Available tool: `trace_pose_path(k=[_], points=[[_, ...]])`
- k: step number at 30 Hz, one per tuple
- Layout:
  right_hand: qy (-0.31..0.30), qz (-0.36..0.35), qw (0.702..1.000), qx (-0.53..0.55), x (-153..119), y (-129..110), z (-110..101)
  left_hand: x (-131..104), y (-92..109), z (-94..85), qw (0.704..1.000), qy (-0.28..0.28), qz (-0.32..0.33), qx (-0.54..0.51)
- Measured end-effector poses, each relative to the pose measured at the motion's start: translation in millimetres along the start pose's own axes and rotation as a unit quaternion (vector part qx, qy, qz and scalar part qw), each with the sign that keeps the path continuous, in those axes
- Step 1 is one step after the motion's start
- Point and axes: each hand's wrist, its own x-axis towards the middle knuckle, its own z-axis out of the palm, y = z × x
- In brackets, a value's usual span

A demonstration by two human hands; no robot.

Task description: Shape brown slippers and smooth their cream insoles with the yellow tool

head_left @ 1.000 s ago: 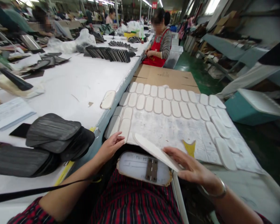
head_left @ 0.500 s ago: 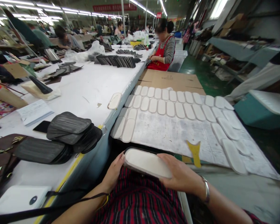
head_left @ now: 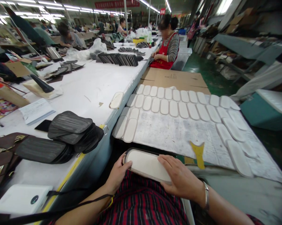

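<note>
Above my lap I hold a white oval panel with a dark rim, tilted slightly down to the right. At its left end my left hand grips the edge, thumb on the white face and fingers underneath. My right hand is closed round the right end, fingers over the top face and thumb at the near edge. What lies under the panel is hidden. Similar white oval pieces lie in rows on the lower board ahead. Stacked dark panels rest on the white table to my left.
A yellow notched piece lies at the board's near edge. On the white table are a single white oval, a notebook, a brown bag and a white device. A co-worker in a red apron sits farther along.
My left thumb has come over onto the panel's white face. My right fingers have shifted slightly on the right end. The view has moved a little.
</note>
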Motion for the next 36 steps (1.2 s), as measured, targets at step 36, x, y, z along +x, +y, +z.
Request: trace_pose_path(k=[36], points=[[-0.051,0.017,0.998,-0.009,17,-5,-9,-12,17,17.7,0.647,-0.212,0.461,0.569]])
